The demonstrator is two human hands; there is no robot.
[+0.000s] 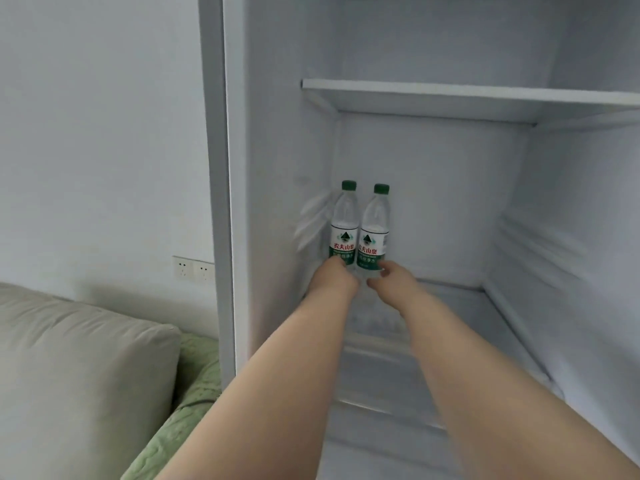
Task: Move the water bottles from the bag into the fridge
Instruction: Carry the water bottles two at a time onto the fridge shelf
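Observation:
Two clear water bottles with green caps and green-and-white labels stand upright side by side at the back left corner of the fridge's lower compartment. My left hand grips the base of the left bottle. My right hand grips the base of the right bottle. Both arms reach in from the bottom of the view. The bottles' bottoms are hidden behind my hands. The bag is not in view.
The white fridge stands open, with a shelf above the bottles and a glass shelf under them. A beige sofa cushion and green blanket lie at the left. A wall socket sits beside the fridge.

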